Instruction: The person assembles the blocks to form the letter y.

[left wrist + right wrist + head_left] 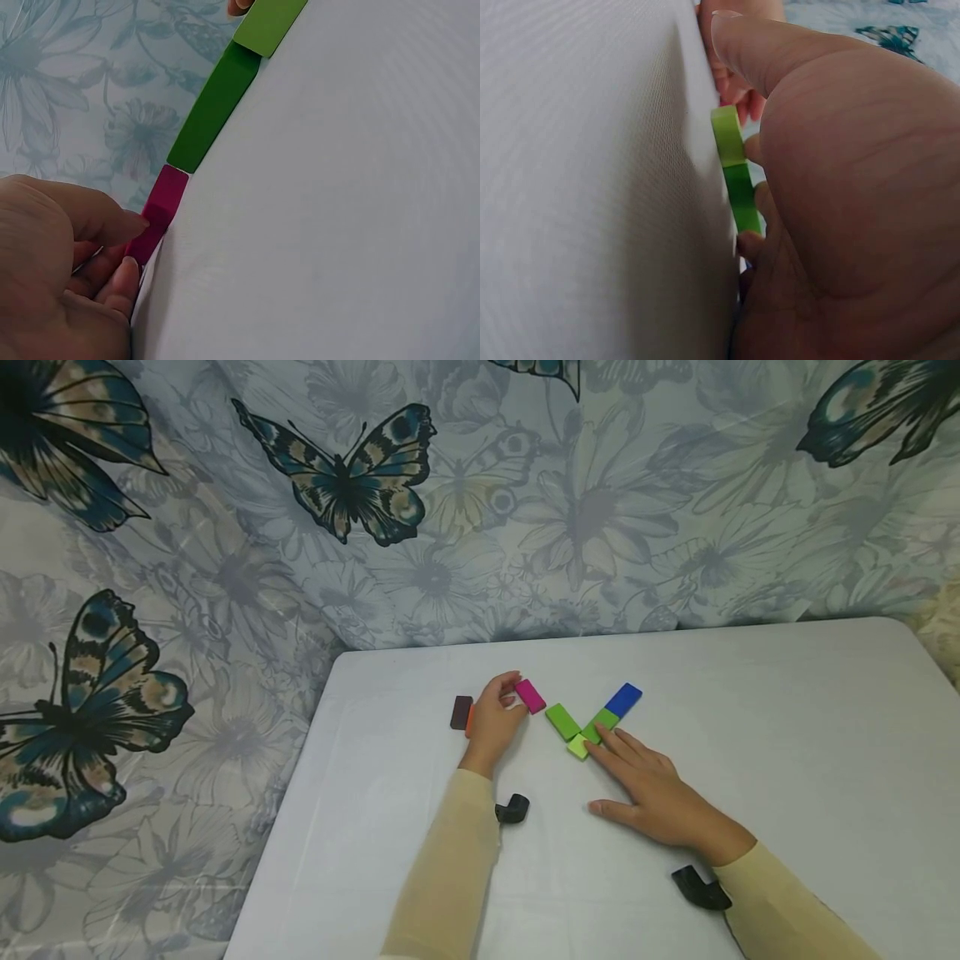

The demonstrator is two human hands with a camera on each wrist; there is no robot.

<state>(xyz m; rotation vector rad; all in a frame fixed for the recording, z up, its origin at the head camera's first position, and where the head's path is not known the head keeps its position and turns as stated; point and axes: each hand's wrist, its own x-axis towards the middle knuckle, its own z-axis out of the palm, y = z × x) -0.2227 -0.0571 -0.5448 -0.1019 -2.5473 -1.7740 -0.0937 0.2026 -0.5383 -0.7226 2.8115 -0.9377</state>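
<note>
My left hand (492, 725) pinches a magenta rectangular block (531, 696) between thumb and fingers. In the left wrist view, the magenta block (161, 210) lines up end to end with a green block (216, 109). On the table, that green block (563, 722), a small lime block (577, 747), another green block (602, 724) and a blue block (624, 700) form a V. My right hand (651, 787) lies palm down with fingers extended, its fingertips at the lime block and the right green block. The right wrist view shows fingers beside the lime block (729, 135).
Left of my left hand lie a dark brown block (461, 712) and an orange block (470, 722), the orange one partly hidden by the hand. The white-covered table (787, 735) meets a butterfly-patterned cloth (480, 568) at its back edge. Black devices (513, 809) sit at both wrists.
</note>
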